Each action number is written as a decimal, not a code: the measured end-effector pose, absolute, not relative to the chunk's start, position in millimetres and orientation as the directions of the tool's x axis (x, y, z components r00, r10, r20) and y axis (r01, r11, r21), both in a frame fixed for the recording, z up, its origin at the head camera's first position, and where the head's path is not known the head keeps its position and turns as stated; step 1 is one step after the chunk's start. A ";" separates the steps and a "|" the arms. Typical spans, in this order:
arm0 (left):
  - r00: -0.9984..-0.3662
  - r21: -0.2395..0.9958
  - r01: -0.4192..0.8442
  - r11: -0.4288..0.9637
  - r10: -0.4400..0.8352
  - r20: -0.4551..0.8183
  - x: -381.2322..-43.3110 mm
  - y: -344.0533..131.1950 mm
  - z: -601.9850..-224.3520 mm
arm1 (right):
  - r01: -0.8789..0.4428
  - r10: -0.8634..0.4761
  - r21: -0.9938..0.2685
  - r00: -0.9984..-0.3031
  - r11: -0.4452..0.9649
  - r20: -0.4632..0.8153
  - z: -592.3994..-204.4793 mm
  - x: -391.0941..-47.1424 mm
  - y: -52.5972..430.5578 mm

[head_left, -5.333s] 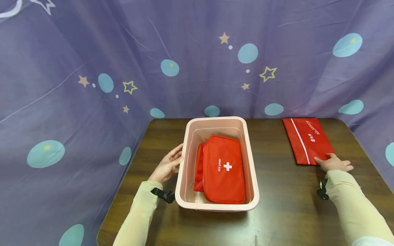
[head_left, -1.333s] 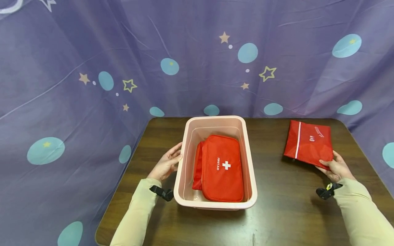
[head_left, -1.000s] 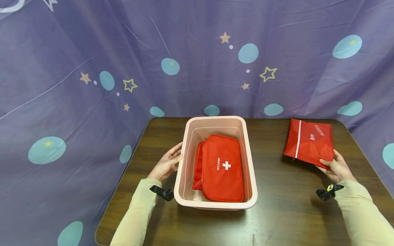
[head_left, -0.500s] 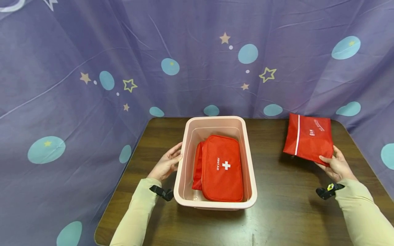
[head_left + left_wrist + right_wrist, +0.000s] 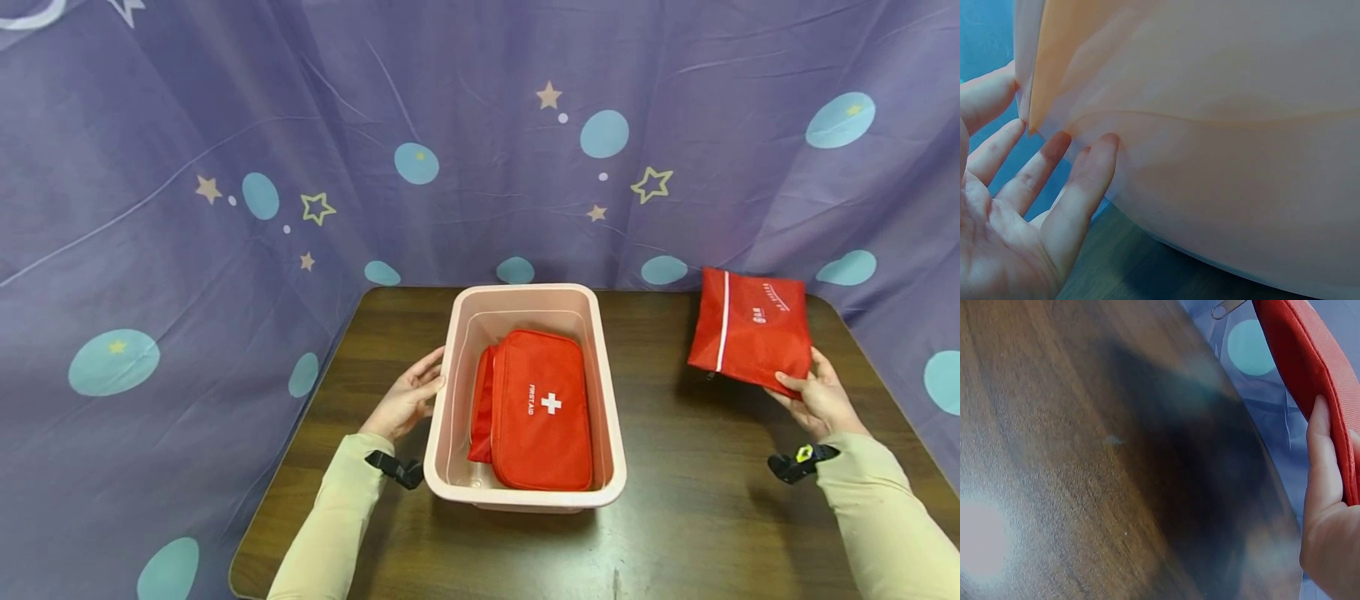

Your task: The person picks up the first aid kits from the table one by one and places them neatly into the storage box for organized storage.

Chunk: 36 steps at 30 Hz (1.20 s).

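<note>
My right hand (image 5: 819, 398) pinches the near right corner of a red zip pouch (image 5: 757, 333), thumb on top and fingers underneath. The pouch bears a white stripe and small white print, and is tilted above the table with a shadow below it. In the right wrist view the pouch (image 5: 1310, 356) shows its edge and a metal zip pull. My left hand (image 5: 405, 404) touches the left wall of a pink plastic bin (image 5: 525, 500); the left wrist view shows its fingers extended, tips against the wall. Inside the bin lies a red first aid bag (image 5: 543, 442) with a white cross.
Another red fabric item (image 5: 482, 417) lies partly under the first aid bag, against the bin's left side. The dark wooden table (image 5: 697, 500) has rounded corners. A purple curtain (image 5: 480, 100) with stars and blue spots hangs right behind and beside it.
Over the earlier frames my right hand has gripped the red pouch and lifted it off the table. In the last second the pouch has risen further. The left hand and bin stay put.
</note>
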<state>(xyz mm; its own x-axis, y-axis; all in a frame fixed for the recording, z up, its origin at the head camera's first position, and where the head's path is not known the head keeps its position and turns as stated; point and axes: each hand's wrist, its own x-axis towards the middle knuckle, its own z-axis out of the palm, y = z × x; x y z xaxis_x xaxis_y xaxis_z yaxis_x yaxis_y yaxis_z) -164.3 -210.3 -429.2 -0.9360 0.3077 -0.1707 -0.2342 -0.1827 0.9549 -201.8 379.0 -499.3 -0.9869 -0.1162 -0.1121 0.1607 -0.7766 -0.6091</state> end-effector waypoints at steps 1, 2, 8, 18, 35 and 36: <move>-0.936 0.955 -0.233 -0.182 0.308 -0.170 -164.2 -210.3 -429.1 | 0.158 -0.116 -0.612 -0.987 -0.775 -0.109 -498.5 -202.1 378.6; -0.936 0.955 -0.233 -0.183 0.308 -0.169 -164.2 -210.2 -429.0 | 0.157 -0.116 -0.612 -0.987 -0.775 -0.108 -497.7 -202.4 378.1; -0.935 0.955 -0.235 -0.182 0.309 -0.172 -164.7 -210.2 -429.9 | 0.162 -0.119 -0.591 -0.987 -0.790 -0.111 -495.1 -201.6 376.5; -0.937 0.956 -0.239 -0.169 0.300 -0.181 -165.9 -209.8 -429.8 | 0.137 -0.114 -0.577 -0.991 -0.805 -0.076 -485.2 -202.0 373.6; -0.937 0.952 -0.240 -0.189 0.302 -0.176 -165.4 -210.5 -430.1 | 0.074 -0.126 -0.537 -0.990 -0.840 0.061 -471.5 -202.6 363.1; -0.936 0.953 -0.239 -0.188 0.304 -0.175 -165.2 -210.5 -429.9 | 0.072 -0.129 -0.543 -0.989 -0.837 0.067 -470.5 -202.7 362.6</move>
